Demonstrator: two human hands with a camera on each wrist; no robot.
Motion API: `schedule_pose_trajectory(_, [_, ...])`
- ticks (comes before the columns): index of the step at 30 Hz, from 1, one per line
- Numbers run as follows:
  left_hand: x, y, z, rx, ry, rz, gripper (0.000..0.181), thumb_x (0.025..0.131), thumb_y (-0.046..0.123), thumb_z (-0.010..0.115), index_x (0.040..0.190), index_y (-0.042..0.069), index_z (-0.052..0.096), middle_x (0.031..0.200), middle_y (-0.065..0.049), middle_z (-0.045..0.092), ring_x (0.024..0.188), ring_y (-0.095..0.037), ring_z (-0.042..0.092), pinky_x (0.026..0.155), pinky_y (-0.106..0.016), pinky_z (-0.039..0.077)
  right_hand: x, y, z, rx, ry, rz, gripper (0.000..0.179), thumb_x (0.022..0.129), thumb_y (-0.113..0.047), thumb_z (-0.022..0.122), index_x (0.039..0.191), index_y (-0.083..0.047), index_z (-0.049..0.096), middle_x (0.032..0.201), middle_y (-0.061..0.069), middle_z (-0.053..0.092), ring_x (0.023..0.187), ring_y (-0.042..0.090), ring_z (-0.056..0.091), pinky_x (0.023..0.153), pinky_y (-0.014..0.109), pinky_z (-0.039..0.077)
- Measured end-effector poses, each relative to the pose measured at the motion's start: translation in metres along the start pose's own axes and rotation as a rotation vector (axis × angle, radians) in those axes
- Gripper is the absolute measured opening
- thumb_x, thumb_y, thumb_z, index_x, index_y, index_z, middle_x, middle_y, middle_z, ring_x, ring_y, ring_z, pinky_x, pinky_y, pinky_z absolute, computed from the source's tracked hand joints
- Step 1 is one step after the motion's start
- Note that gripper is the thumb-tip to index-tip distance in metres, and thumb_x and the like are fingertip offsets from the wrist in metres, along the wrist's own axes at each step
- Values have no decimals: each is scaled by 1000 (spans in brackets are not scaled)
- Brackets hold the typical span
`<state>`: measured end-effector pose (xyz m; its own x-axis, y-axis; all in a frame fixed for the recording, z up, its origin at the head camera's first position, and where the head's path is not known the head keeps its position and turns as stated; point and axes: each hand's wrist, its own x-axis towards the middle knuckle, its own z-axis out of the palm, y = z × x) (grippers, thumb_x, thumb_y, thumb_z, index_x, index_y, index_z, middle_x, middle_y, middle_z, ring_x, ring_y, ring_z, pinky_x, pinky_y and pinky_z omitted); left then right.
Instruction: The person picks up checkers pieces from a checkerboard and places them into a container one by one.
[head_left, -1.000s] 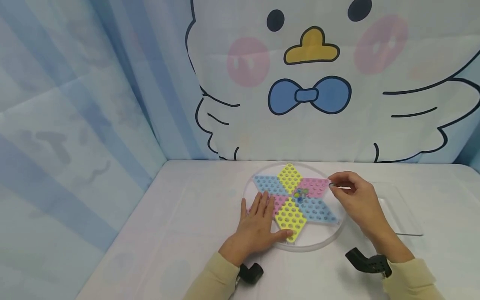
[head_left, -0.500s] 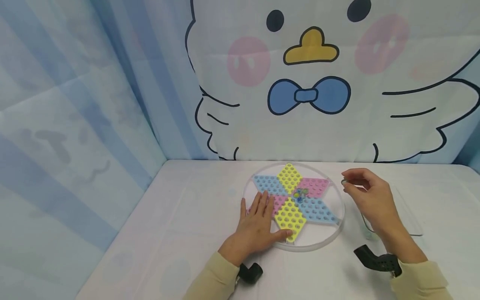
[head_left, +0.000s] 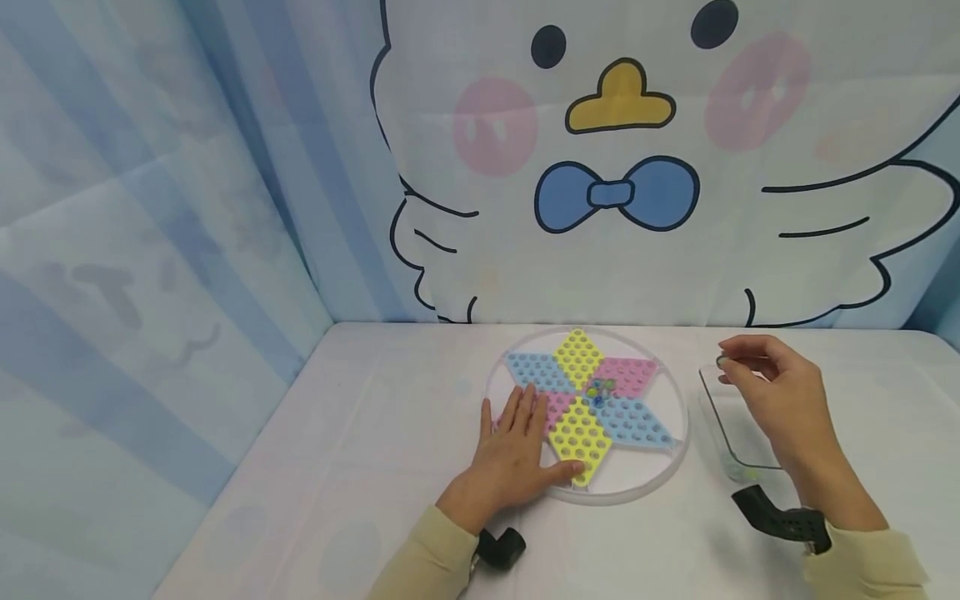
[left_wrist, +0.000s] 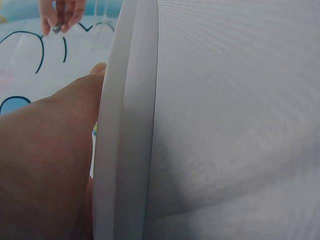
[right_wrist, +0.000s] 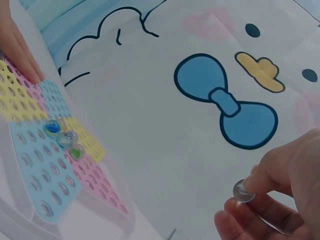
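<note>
A round white Chinese checkers board point(head_left: 641, 468) with a yellow, pink and blue star of holes lies on the table. My left hand point(head_left: 508, 462) rests flat on its near left side, fingers spread. Several glass marbles point(right_wrist: 65, 139) sit clustered close to the star's middle. Between thumb and fingertips, my right hand point(head_left: 783, 408) pinches a clear glass marble point(right_wrist: 243, 191). It is above the table, right of the board and over a clear plastic box point(head_left: 722, 423), which the hand and forearm partly hide.
Something pale green shows at the box's near left corner, too small to make out. White cloth covers the table point(head_left: 360, 467). Behind stands a curtain point(head_left: 615, 275) with a cartoon bird and blue bow tie.
My right hand has moved right, away from the board's edge and over the clear box, still pinching the marble. My left hand and the board have stayed in place.
</note>
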<state>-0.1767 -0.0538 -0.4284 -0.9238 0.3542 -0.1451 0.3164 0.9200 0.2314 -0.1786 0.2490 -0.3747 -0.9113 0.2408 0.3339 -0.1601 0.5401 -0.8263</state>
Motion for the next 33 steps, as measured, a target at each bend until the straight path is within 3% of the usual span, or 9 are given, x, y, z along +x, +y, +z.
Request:
schedule_pose_trajectory(10, [1,0,0,5,6,0,108,84,85,35,161,17,2,168,-3,-9,155,-20,-12,121,-60,-11,3,8,-10,-63,1,92,36,102,-26,54,130,-4,56,110,-8,56,82,-10,58,73,-1,43])
schedule_pose_trajectory(21, [-2,0,-2,4,-2,8,106,86,83,36,161,15,4,169,-5,-6,156,-23,-9,121,-60,-8,5,23,-28,-55,-43,156,36,102,-26,54,131,-5,53,102,-20,51,83,-10,56,71,-1,45])
schedule_pose_trajectory(26, [-3,0,-2,10,12,13,106,86,83,35,161,14,7,169,-6,-3,156,-23,-6,122,-60,-5,7,28,-29,-97,-86,214,41,103,-30,52,135,-6,51,112,-7,54,82,-8,56,68,3,45])
schedule_pose_trajectory(33, [-2,1,-1,12,14,12,106,86,83,36,161,15,6,169,-6,-3,156,-23,-7,121,-60,-6,10,35,-24,-190,-165,216,41,104,-27,51,136,-3,51,127,18,55,78,-12,51,76,26,50])
